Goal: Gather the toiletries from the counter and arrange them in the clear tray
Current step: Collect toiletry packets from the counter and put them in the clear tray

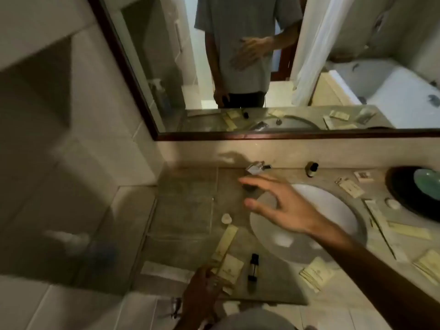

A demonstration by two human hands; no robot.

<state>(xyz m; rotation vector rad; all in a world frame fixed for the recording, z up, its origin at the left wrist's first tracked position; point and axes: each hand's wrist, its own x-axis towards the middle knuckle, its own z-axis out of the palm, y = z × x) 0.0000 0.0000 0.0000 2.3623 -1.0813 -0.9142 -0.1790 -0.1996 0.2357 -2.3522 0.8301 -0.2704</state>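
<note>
The clear tray [181, 210] lies on the counter left of the sink [333, 210]. In it are a long cream packet [226, 241], a square cream packet [229, 266], a small dark bottle [253, 267] lying flat and a small white cap [226, 218]. My right hand [276, 206] hovers open over the tray's far right corner, fingers spread, just short of the faucet [256, 166]. My left hand [204, 290] is at the tray's near edge with its fingertips at the packets; blur hides its grip.
A small dark-capped bottle [312, 169] stands at the back wall. Several cream packets [351, 186] and a small round soap [392, 203] lie on the counter right of the sink. More packets [314, 273] sit at the front edge. A black dish [400, 186] is at far right.
</note>
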